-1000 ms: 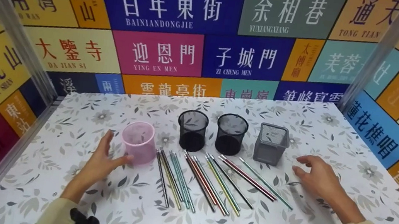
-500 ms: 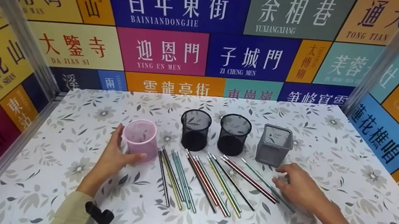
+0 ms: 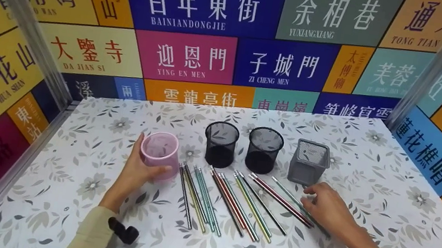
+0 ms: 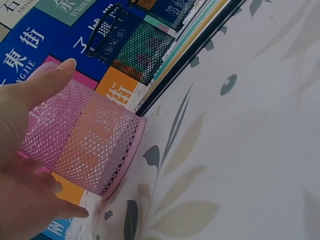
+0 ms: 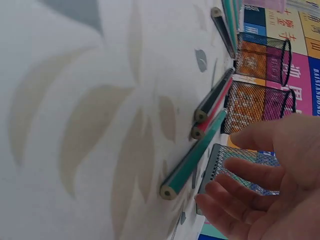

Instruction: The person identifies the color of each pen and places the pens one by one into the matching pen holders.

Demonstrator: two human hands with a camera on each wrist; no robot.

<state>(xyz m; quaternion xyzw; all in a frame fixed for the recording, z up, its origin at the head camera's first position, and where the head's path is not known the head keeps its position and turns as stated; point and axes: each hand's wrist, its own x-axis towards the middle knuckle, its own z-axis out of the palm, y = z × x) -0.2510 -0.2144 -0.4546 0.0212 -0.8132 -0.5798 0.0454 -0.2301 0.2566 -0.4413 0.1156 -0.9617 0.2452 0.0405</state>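
Observation:
My left hand (image 3: 136,169) holds a pink mesh pen cup (image 3: 162,148) at the left of the table. The thumb lies across its front side, and the fingers reach round the far left. In the left wrist view the pen cup (image 4: 95,132) stands with its base on the cloth. My right hand (image 3: 329,209) hovers at the right with loosely bent fingers and nothing between them. Just beside it lies a green pencil (image 3: 289,195), whose lower end the hand covers in the head view. More pencils (image 3: 236,202) fan out in the middle, black, red, yellow and teal.
Two round black mesh pen cups (image 3: 221,143) stand behind the pencils. To their right is a square grey mesh pen cup (image 3: 308,164), close to the right hand. A floral cloth (image 3: 169,246) covers the table, and printed panels (image 3: 194,3) wall the back and sides.
My left hand has closed in round the pink pen cup. The right hand has moved left, from beyond the grey pen cup to the green pencil. The view has shifted slightly.

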